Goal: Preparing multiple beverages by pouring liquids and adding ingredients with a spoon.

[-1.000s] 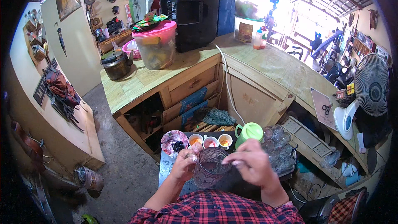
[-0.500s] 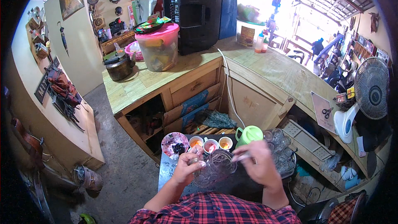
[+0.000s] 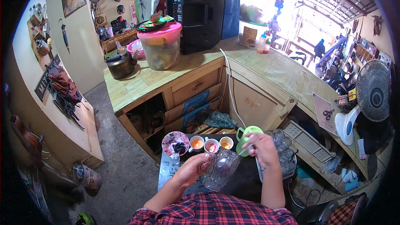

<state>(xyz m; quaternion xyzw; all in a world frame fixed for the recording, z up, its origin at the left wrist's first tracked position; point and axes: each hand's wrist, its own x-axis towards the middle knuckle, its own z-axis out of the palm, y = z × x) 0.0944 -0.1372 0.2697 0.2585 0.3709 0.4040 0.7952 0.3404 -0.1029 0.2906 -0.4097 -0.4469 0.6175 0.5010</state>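
My left hand grips the handle of a clear patterned glass mug, which tilts above the dark low table in front of me. Between the fingers of my right hand is a thin shiny utensil, its lower end close to the mug's upper end. Its full shape is hidden. Beyond the mug stand three white cups, an orange-filled cup, a pink-filled cup and another cup with orange contents. A green lidded pitcher stands just behind my right hand.
Left of the cups sits a pink-stained bowl with something dark in it. Several glass mugs fill a tray at the right. A wooden counter wraps around, bearing a speaker, a pink-lidded tub and a fan.
The mug has turned from facing me to a slanted, more upright pose. My right hand has shifted slightly up, and the utensil now points down toward the mug.
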